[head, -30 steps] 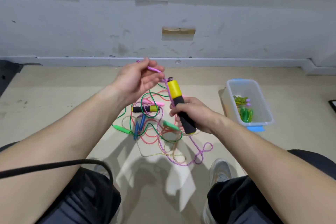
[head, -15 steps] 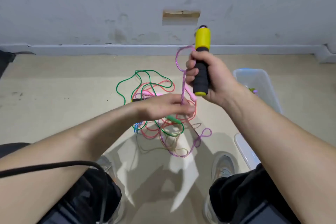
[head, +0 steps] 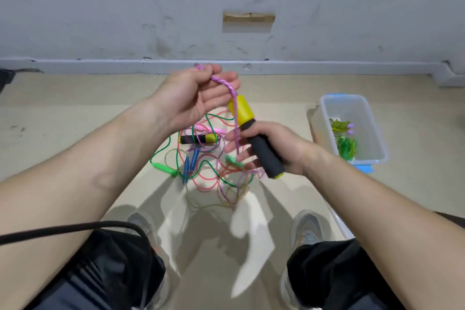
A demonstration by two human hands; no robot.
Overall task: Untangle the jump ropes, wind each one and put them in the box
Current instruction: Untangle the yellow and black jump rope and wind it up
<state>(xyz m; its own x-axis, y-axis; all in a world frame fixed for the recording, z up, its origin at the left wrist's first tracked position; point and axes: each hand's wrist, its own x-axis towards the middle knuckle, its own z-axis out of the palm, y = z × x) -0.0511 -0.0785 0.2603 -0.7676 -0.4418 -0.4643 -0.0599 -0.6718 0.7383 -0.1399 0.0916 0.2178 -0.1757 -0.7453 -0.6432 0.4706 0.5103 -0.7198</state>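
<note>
My left hand [head: 193, 98] is raised, palm up, and pinches the pink braided rope [head: 224, 84] near its top. The rope drops from there past the yellow-and-black handle [head: 242, 109], which my right hand [head: 284, 148] grips by its black foam part, tilted with the yellow end up. Under both hands, on the floor, lies the tangle of ropes [head: 206, 171]: green, red, pink and clear cords, a second yellow-and-black handle [head: 198, 139], green handles and blue handles. The clear plastic box [head: 342, 95] stands at the right with wound green and yellow ropes [head: 344, 138] inside.
A grey wall with a skirting board [head: 151, 65] runs along the far side of the beige floor. My shoes [head: 309, 231] flank the tangle near my knees. A clear lid [head: 337, 219] lies by my right leg. A black cable [head: 75, 228] crosses my left arm.
My right hand has come down from high up with the handle. My left hand has risen from near the tangle, lifting the pink rope above the handle.
</note>
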